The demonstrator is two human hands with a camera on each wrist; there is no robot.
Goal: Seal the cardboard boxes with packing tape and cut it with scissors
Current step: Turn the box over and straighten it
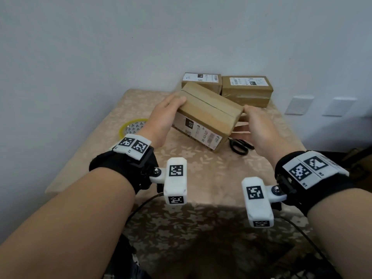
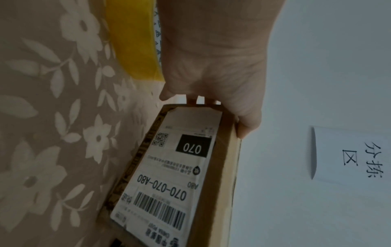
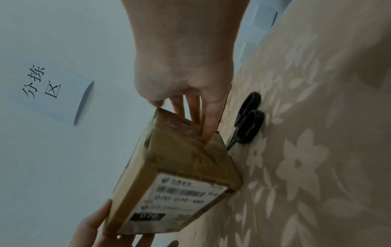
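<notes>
Cardboard box (image 1: 209, 115) tilted near table (image 1: 201, 178) centre; my left hand (image 1: 163, 119) grips its left end, right hand (image 1: 259, 129) grips its right end, fingers curled round.

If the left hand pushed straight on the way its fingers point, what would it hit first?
The left hand already grips the near end of the tilted box, so it meets that box at once. Past it, probably the two boxes by the wall, though depth is unclear.
</notes>
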